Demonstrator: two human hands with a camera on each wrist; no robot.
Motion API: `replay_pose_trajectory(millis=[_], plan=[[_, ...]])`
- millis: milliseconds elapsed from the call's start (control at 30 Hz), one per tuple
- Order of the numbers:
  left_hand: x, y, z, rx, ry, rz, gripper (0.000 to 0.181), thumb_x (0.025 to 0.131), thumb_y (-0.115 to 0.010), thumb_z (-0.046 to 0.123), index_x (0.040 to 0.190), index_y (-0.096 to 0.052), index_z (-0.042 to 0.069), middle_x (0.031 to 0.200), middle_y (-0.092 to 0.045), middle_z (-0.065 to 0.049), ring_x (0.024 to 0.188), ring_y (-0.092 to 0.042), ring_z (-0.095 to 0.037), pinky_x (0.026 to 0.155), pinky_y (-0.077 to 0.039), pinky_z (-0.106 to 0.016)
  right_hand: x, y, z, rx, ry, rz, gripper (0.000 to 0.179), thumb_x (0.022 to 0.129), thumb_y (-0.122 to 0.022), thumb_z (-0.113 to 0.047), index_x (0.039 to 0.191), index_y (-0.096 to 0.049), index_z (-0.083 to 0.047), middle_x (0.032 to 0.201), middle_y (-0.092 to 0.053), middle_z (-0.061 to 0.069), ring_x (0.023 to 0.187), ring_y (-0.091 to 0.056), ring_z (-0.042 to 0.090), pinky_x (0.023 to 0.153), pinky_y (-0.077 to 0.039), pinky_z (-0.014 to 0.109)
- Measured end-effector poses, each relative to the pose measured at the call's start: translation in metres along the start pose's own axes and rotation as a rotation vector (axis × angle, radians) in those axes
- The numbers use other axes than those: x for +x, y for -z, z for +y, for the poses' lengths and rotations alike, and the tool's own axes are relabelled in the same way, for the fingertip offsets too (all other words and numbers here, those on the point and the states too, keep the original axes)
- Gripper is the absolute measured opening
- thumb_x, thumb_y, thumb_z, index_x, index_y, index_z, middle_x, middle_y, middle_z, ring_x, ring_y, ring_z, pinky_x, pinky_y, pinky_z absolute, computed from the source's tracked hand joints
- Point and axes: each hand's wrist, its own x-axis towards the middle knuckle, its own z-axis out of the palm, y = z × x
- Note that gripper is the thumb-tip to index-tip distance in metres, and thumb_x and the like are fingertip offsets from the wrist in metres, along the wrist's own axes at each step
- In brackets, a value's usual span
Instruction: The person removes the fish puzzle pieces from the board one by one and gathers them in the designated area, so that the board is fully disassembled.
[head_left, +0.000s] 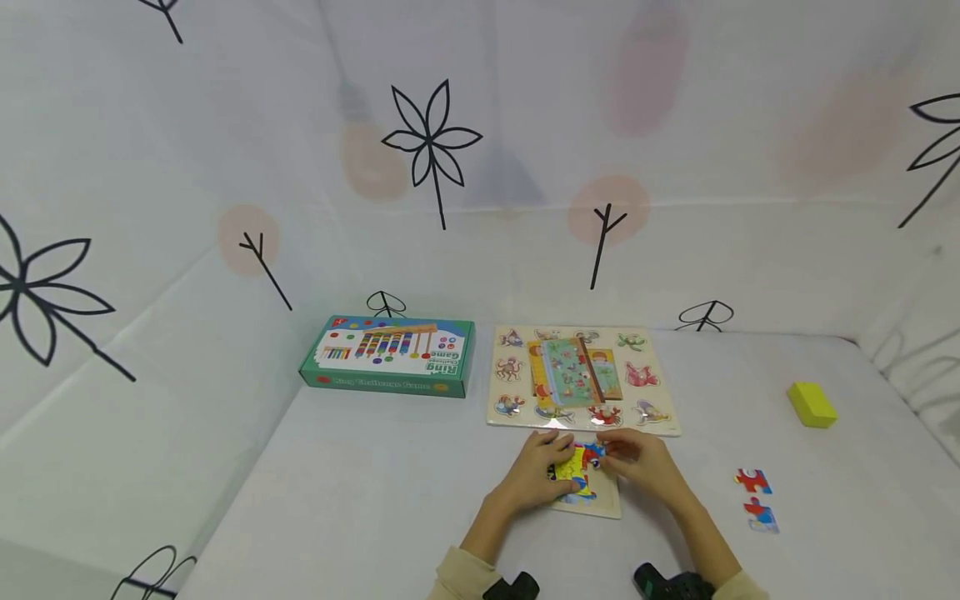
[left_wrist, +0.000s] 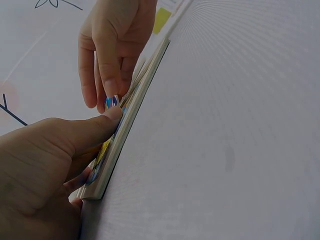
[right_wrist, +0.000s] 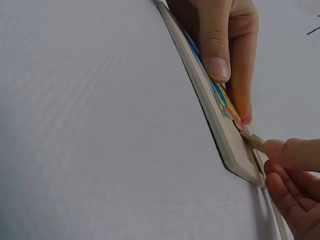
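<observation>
Between both hands sits a thin, stiff puzzle board; left hand presses it flat, right hand pinches a light, small puzzle piece by its edges.

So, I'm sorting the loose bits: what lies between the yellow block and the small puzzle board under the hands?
In the head view, two loose puzzle pieces lie between the yellow block and the small puzzle board.
</observation>
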Motion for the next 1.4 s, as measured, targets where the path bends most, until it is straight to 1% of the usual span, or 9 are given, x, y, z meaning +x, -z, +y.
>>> replay_pose_trajectory(millis=[233, 367, 467, 567, 767, 900, 1033, 1300, 1400], plan=[[0.000, 0.001, 0.001, -0.010, -0.006, 0.010, 0.053, 0.084, -0.071, 0.031, 0.129, -0.057, 0.008, 0.140, -0.049, 0.000, 0.134, -0.037, -0.022, 0.113, -0.024, -0.042, 0.002, 0.003, 0.001, 0.013, -0.056, -0.049, 0.029, 0.078, -0.073, 0.001, 0.105, -0.065, 0.009, 0.098, -0.068, 0.019, 0.076, -0.064, 0.014, 0.070, -0.054, 0.019], [-0.001, 0.002, 0.001, -0.006, -0.006, 0.009, 0.053, 0.084, -0.070, 0.032, 0.130, -0.057, 0.008, 0.140, -0.049, 0.000, 0.134, -0.037, -0.022, 0.113, -0.024, -0.041, 0.003, 0.003, 0.003, 0.047, -0.126, -0.064, 0.030, 0.079, -0.072, 0.000, 0.106, -0.065, 0.009, 0.101, -0.068, 0.020, 0.077, -0.064, 0.014, 0.072, -0.053, 0.017], [-0.001, 0.003, 0.002, -0.009, -0.005, 0.006, 0.053, 0.084, -0.070, 0.032, 0.130, -0.057, 0.008, 0.140, -0.048, 0.000, 0.134, -0.037, -0.022, 0.113, -0.024, -0.041, 0.002, 0.003, 0.004, 0.061, -0.128, -0.062, 0.030, 0.079, -0.072, 0.001, 0.107, -0.065, 0.010, 0.099, -0.068, 0.019, 0.076, -0.062, 0.012, 0.071, -0.053, 0.016], [-0.001, 0.003, 0.002, -0.015, -0.008, 0.004, 0.053, 0.084, -0.070, 0.032, 0.130, -0.056, 0.008, 0.140, -0.048, -0.001, 0.135, -0.037, -0.023, 0.113, -0.024, -0.042, 0.001, 0.002, 0.005, 0.071, -0.071, -0.026, 0.030, 0.077, -0.073, 0.003, 0.105, -0.066, 0.010, 0.095, -0.068, 0.018, 0.074, -0.061, 0.009, 0.069, -0.053, 0.017], [-0.001, 0.002, 0.001, -0.006, -0.012, 0.005, 0.054, 0.084, -0.070, 0.032, 0.130, -0.056, 0.008, 0.140, -0.048, 0.000, 0.134, -0.037, -0.023, 0.113, -0.024, -0.042, 0.001, -0.005, 0.006, 0.109, 0.117, 0.062, 0.028, 0.073, -0.074, 0.007, 0.099, -0.067, 0.009, 0.092, -0.068, 0.021, 0.072, -0.060, 0.002, 0.068, -0.052, 0.015], [-0.001, 0.002, 0.001, 0.002, -0.019, 0.010, 0.054, 0.083, -0.071, 0.032, 0.130, -0.057, 0.008, 0.140, -0.049, 0.000, 0.134, -0.038, -0.023, 0.113, -0.026, -0.042, 0.002, -0.010, 0.005, 0.129, 0.166, 0.076, 0.026, 0.073, -0.073, 0.009, 0.099, -0.066, 0.010, 0.092, -0.067, 0.023, 0.072, -0.060, 0.001, 0.067, -0.052, 0.014], [-0.001, 0.003, 0.002, 0.003, -0.025, 0.017, 0.054, 0.083, -0.072, 0.031, 0.129, -0.057, 0.008, 0.139, -0.050, -0.001, 0.133, -0.038, -0.023, 0.112, -0.028, -0.041, 0.003, -0.010, 0.002, 0.117, 0.124, 0.059, 0.026, 0.076, -0.072, 0.006, 0.100, -0.066, 0.010, 0.091, -0.067, 0.023, 0.073, -0.061, 0.002, 0.067, -0.053, 0.015], [-0.001, 0.002, 0.001, 0.007, -0.030, 0.007, 0.053, 0.083, -0.071, 0.031, 0.128, -0.058, 0.007, 0.139, -0.050, -0.002, 0.133, -0.038, -0.024, 0.112, -0.028, -0.039, -0.001, 0.002, 0.005, 0.111, -0.107, -0.005, 0.028, 0.077, -0.072, 0.002, 0.102, -0.065, 0.013, 0.092, -0.068, 0.021, 0.071, -0.062, 0.004, 0.066, -0.054, 0.018], [-0.001, 0.002, 0.001, 0.005, -0.027, -0.001, 0.052, 0.084, -0.071, 0.031, 0.129, -0.058, 0.007, 0.140, -0.049, -0.001, 0.134, -0.037, -0.023, 0.113, -0.026, -0.040, -0.002, 0.003, 0.006, 0.090, -0.125, -0.021, 0.028, 0.077, -0.073, 0.001, 0.102, -0.065, 0.013, 0.091, -0.068, 0.019, 0.071, -0.061, 0.005, 0.065, -0.054, 0.019]])
